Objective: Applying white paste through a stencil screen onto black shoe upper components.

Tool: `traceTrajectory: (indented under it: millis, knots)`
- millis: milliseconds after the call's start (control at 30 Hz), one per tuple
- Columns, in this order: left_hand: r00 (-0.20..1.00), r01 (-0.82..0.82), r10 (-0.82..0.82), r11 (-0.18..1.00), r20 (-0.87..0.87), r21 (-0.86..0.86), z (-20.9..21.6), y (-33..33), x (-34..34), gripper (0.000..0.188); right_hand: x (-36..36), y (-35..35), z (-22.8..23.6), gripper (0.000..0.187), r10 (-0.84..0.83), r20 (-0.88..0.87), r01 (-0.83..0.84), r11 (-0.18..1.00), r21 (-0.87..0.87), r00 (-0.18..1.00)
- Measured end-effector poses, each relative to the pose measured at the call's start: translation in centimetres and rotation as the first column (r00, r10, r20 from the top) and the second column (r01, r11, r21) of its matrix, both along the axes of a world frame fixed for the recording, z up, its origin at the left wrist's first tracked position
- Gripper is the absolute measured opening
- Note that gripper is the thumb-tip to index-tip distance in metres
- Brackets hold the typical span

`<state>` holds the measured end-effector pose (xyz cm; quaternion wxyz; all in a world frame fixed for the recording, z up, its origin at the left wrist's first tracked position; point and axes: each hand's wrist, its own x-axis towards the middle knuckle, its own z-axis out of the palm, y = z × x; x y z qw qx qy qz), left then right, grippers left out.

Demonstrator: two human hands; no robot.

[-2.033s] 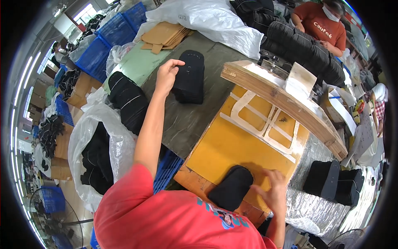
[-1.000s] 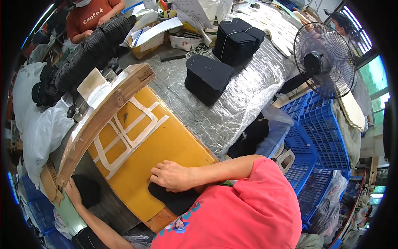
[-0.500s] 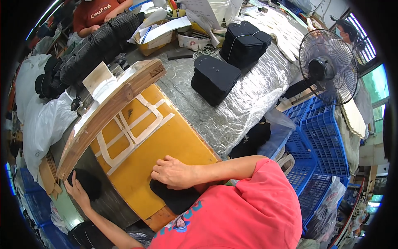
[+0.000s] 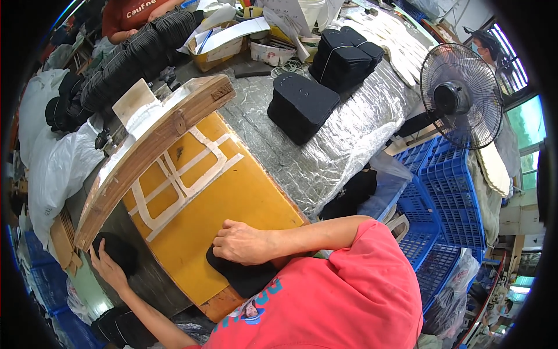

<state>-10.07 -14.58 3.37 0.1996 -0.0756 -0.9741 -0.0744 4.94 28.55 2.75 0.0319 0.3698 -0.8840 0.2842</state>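
My right hand (image 4: 243,243) is closed, its fingers curled at the edge of a black rounded fabric piece (image 4: 247,278) on the near end of a yellow board (image 4: 232,195). The thumb is mostly hidden. On the left, my left hand (image 4: 110,269) has its fingers stretched and apart against a black rounded stack (image 4: 120,254) on the dark tabletop. Pale strips (image 4: 185,179) form two rounded outlines on the yellow board. Above the board's far left side stands a wooden bar (image 4: 160,136) with white material behind it.
Black stacked pieces (image 4: 303,107) and a tied black bundle (image 4: 344,58) sit on silvery sheeting (image 4: 279,168). A fan (image 4: 461,96) and blue crates (image 4: 450,186) are at the right. At the far left are a long black row (image 4: 136,61) and a person in red (image 4: 131,17).
The view has shifted slightly. Both hands keep nearly the same places, the left by the black stack and the right on the black fabric piece.
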Motion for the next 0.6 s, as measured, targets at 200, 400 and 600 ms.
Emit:
traceTrajectory:
  millis: [200, 400, 600]
  knots:
    - [0.988, -0.062, 0.029, 0.975, -0.153, -0.216, 1.3, 1.9, 0.8, 0.049, -0.5, 0.2, 0.0, 0.015, -0.051, 0.121, 0.054, 0.998, -0.023, 0.991]
    - [0.989, 0.134, -0.144, 0.828, -0.024, 0.545, 4.1, 9.6, 5.8, 0.027, -1.3, 1.4, 1.6, 0.021, -0.046, 0.290, 0.063, 0.997, -0.050, 0.956]
    - [0.784, 0.294, -0.555, 0.726, 0.278, 0.622, 1.8, 21.8, 13.6, 0.025, -2.8, 3.7, 2.9, 0.018, -0.034, 0.330, 0.168, 0.906, -0.388, 0.943]
